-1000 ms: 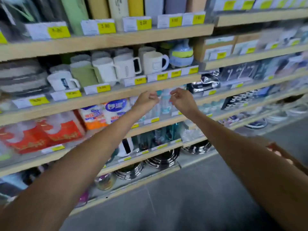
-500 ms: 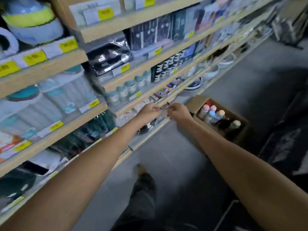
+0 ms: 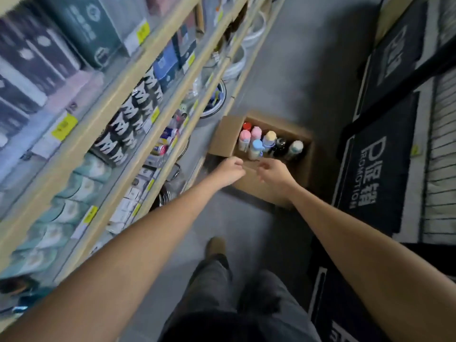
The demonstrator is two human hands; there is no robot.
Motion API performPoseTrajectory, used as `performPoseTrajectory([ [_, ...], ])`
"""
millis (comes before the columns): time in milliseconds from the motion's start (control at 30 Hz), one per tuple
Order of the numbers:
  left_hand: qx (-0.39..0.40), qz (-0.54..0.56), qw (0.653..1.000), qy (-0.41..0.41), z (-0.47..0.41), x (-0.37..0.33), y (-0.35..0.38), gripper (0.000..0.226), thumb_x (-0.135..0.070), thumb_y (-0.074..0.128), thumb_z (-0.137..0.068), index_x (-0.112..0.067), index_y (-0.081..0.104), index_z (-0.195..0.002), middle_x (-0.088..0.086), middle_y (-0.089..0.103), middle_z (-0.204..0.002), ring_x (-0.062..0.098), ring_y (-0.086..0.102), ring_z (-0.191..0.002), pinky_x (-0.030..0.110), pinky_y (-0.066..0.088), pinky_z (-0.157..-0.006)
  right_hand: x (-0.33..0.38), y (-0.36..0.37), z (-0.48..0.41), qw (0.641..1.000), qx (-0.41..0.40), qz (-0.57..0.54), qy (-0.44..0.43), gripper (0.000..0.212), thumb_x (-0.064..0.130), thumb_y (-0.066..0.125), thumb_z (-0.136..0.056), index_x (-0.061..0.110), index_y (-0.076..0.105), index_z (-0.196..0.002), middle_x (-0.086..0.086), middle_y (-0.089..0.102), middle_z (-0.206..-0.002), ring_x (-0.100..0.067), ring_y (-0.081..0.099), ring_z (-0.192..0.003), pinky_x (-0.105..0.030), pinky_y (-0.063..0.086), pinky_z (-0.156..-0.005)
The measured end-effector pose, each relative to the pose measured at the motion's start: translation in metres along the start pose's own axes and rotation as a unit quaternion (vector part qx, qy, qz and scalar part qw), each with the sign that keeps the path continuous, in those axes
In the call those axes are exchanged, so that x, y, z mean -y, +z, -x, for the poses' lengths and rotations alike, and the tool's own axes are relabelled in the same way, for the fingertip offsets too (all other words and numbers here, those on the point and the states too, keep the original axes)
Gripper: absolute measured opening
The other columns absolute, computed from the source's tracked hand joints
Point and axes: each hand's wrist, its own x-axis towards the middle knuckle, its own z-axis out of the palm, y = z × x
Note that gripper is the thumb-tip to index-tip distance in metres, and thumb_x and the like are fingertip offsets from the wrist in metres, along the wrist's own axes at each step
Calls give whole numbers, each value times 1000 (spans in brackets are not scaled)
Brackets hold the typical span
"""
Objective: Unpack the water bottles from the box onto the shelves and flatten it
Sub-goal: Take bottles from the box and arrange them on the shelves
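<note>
An open cardboard box point(image 3: 249, 183) stands on the grey floor beside the shelving. Several water bottles point(image 3: 256, 144) with pink, blue, yellow, red, black and cream caps stand upright inside it. My left hand point(image 3: 230, 169) hovers over the box's near left corner with its fingers curled and nothing in them. My right hand point(image 3: 272, 171) is beside it, just short of the bottles, fingers loosely apart and empty. The two hands nearly touch.
Wooden shelves point(image 3: 118, 134) packed with boxed goods and yellow price tags run along the left. Dark promotion mats point(image 3: 370, 174) lie at the right. My legs and a shoe point(image 3: 216, 246) stand on the grey floor behind the box.
My view has swung down and right from the shelf to the box on the floor. Both hands have dropped from shelf height to just above the box's near edge.
</note>
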Motion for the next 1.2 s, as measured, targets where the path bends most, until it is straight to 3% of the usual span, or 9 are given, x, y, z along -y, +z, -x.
performPoseTrajectory([
  [133,53,-29,998,-11,-64,-45,22,46,-11,57,-87,-8,46,-132,9,53,-132,23,54,-118,28,41,-96,-33,-38,-52,995,-30,-64,76,20,14,48,-84,6,66,-89,-10,68,-84,-29,65,-85,-43,53,-84],
  [300,75,-41,995,-46,-137,-76,51,54,-13,56,-88,-9,38,-139,10,44,-142,22,46,-127,25,35,-98,-82,-72,-120,985,-19,-111,130,29,13,50,-86,2,65,-108,-19,69,-102,-28,63,-89,-46,52,-89],
  [467,43,-29,994,-95,-208,-95,71,56,-13,57,-89,-8,36,-141,10,46,-141,23,48,-124,21,34,-89,-117,-104,-190,978,17,-136,160,21,12,50,-85,3,64,-98,-17,69,-97,-34,64,-94,-47,52,-89],
  [667,40,-2,989,-144,-285,-99,80,69,-17,61,-88,-14,26,-146,8,40,-146,23,45,-128,24,35,-93,-143,-121,-272,971,51,-132,190,25,16,52,-88,5,61,-109,-14,67,-104,-30,64,-98,-43,52,-90],
  [767,73,18,983,-169,-326,-86,84,87,-18,66,-86,-21,8,-151,7,23,-155,25,32,-139,37,33,-111,-155,-107,-319,968,68,-142,194,33,14,54,-88,6,58,-119,-10,65,-107,-24,61,-94,-33,49,-78],
  [833,80,38,980,-176,-360,-69,87,94,-15,67,-85,-23,0,-151,6,14,-158,26,23,-143,43,29,-114,-165,-91,-353,967,66,-148,195,33,13,54,-88,9,57,-121,-9,64,-114,-23,60,-100,-34,50,-86],
  [900,61,56,981,-174,-389,-50,91,95,-12,66,-85,-22,-2,-151,4,16,-158,24,23,-143,42,29,-114,-174,-74,-381,969,66,-147,188,34,11,52,-89,10,56,-123,-11,62,-121,-27,58,-112,-42,46,-98],
  [1000,21,80,978,-193,-451,-5,103,91,-9,65,-86,-21,2,-151,1,23,-155,22,30,-139,39,32,-112,-204,-30,-434,968,69,-148,191,37,8,49,-88,9,54,-124,-13,61,-123,-29,56,-114,-46,43,-101],
  [1200,24,104,973,-205,-571,109,160,85,-1,61,-86,-18,9,-151,4,27,-153,21,37,-133,33,40,-103,-301,85,-532,955,66,-146,248,53,9,59,-84,14,45,-135,-10,60,-112,-21,56,-97,-29,44,-80],
])
